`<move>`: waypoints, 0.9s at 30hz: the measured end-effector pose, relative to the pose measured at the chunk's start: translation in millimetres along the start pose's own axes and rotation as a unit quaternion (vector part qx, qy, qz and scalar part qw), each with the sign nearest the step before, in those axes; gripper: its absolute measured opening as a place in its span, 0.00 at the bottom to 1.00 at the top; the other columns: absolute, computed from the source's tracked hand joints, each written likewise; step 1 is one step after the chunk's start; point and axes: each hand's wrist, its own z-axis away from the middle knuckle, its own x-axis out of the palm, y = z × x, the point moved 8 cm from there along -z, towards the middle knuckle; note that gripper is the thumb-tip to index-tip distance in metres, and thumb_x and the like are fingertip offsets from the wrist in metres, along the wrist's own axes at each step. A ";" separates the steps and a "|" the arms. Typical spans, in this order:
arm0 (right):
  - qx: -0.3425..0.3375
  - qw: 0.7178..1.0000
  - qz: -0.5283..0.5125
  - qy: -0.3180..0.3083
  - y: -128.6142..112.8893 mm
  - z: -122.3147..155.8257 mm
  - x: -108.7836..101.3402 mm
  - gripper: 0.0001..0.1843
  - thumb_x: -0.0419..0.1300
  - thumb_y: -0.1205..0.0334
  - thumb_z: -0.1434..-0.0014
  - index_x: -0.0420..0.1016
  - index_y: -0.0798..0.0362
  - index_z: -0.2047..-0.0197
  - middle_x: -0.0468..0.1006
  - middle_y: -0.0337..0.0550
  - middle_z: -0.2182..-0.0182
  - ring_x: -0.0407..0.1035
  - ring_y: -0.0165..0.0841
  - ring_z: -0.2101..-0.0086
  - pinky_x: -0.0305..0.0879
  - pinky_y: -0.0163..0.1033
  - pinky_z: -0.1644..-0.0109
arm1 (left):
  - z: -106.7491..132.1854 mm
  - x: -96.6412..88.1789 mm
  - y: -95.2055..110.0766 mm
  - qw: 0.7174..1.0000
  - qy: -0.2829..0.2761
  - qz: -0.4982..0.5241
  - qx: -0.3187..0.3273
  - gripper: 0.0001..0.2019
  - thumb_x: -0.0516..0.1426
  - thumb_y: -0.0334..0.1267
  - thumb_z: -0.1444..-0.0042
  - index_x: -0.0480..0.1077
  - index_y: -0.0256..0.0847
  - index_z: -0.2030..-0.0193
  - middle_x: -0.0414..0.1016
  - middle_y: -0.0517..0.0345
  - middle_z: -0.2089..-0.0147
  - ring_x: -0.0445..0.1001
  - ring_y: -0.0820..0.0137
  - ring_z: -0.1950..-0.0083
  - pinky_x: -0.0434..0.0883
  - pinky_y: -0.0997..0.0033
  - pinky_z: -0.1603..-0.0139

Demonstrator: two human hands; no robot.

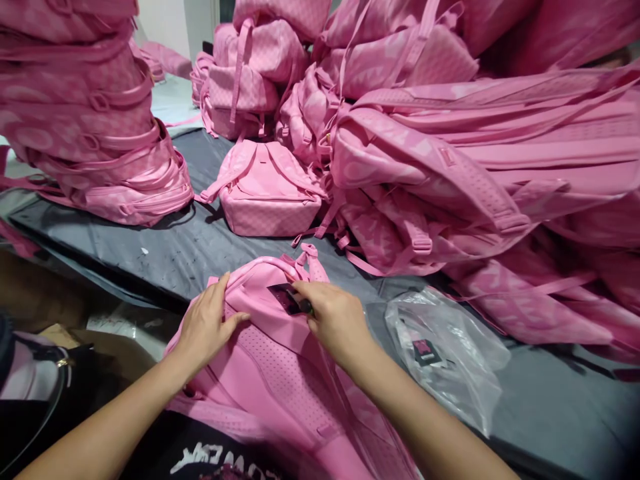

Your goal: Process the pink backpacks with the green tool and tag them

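A pink backpack [280, 393] leans across my lap against the table's near edge, its perforated straps and back panel facing up. My left hand [210, 320] grips its upper left edge, fingers over the rim and thumb on the panel. Near the top handle, my right hand [337, 320] is closed with thumb and fingers together on a black tag [283, 297]. Something small and dark shows under those fingers, too hidden to name. To the right, a clear plastic bag [447, 353] lies on the table with a black tag [425, 351] bearing a pink mark in it.
A tall stack of pink backpacks [90, 120] stands at the left. Larger piles of backpacks [480, 153] fill the right and back. One small pink backpack [273, 190] sits mid-table on the dark grey cover [150, 260]. A black bag [65, 393] is at lower left.
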 end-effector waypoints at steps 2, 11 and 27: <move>-0.008 0.998 0.045 -0.049 -7.8 -12.7 3.1 0.17 0.57 0.74 0.47 0.78 0.50 0.57 0.81 0.43 0.64 0.73 0.35 0.63 0.57 0.34 0.65 | 1.2 1.9 -3.0 1.000 0.001 0.013 0.002 0.35 0.56 0.57 0.42 0.55 0.38 0.34 0.71 0.41 0.42 0.73 0.55 0.43 0.74 0.56 0.47; -0.061 0.961 0.096 -0.254 -31.0 -32.8 66.5 0.11 0.55 0.68 0.43 0.80 0.52 0.64 0.81 0.47 0.70 0.74 0.38 0.68 0.47 0.38 0.71 | 3.8 0.2 -2.0 0.997 0.056 0.033 0.040 0.31 0.57 0.54 0.41 0.58 0.37 0.37 0.74 0.43 0.45 0.75 0.57 0.46 0.74 0.60 0.48; -0.036 0.990 -0.051 -0.129 -19.4 -45.6 92.4 0.19 0.55 0.74 0.47 0.77 0.50 0.55 0.82 0.43 0.60 0.77 0.36 0.63 0.66 0.34 0.64 | -0.1 18.2 -8.2 0.996 0.032 0.084 -0.027 0.30 0.58 0.50 0.41 0.60 0.36 0.37 0.73 0.45 0.43 0.73 0.56 0.43 0.75 0.51 0.47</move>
